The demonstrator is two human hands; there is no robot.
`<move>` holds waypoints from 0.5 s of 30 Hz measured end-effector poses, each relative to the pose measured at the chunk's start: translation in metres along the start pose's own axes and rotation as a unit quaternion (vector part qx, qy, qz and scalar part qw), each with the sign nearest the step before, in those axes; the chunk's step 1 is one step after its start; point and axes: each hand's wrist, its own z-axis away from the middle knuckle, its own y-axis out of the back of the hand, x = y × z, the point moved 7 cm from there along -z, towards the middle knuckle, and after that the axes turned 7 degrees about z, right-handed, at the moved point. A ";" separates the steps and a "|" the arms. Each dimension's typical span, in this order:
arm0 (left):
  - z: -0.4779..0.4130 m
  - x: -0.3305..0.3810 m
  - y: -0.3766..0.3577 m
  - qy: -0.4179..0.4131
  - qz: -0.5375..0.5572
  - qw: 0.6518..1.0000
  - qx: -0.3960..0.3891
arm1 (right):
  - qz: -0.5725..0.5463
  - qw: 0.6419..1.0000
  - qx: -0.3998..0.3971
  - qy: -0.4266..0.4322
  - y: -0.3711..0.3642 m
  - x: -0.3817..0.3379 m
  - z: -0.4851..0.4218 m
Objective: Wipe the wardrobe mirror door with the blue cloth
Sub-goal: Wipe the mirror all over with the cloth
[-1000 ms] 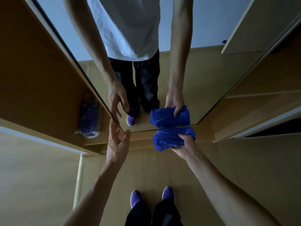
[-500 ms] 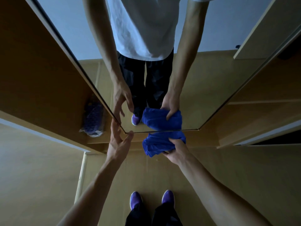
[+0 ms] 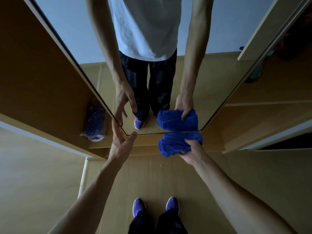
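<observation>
The wardrobe mirror door [image 3: 211, 85] stands straight ahead, its bottom edge running across the middle of the view. My right hand [image 3: 192, 152] grips a bunched blue cloth [image 3: 175, 143] and presses it against the glass at the lower right corner; its reflection shows just above. My left hand [image 3: 120, 142] is spread, fingers on the door's lower left edge and thumb at the bottom corner, holding nothing. The mirror reflects my body, arms and a purple shoe.
An open wardrobe compartment at the left holds a clear bag of purple items [image 3: 95, 125] on its shelf. Wooden panels [image 3: 263, 125] flank the mirror on the right. My purple shoes [image 3: 139, 208] stand on the wooden floor [image 3: 152, 174] close to the door.
My right hand swept the blue cloth left along the mirror's bottom edge, then back right to the lower right corner. My left hand stayed at the lower left corner.
</observation>
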 end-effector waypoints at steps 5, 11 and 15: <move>0.000 -0.002 0.002 -0.007 -0.002 1.000 0.002 | 0.017 0.999 -0.021 -0.023 -0.021 0.024 -0.001; -0.002 -0.007 0.003 -0.007 -0.013 1.000 0.014 | -0.005 1.000 0.002 0.022 0.019 -0.009 -0.005; 0.000 -0.010 -0.002 0.005 -0.014 1.000 0.021 | 0.095 0.992 0.048 0.072 0.058 -0.046 -0.004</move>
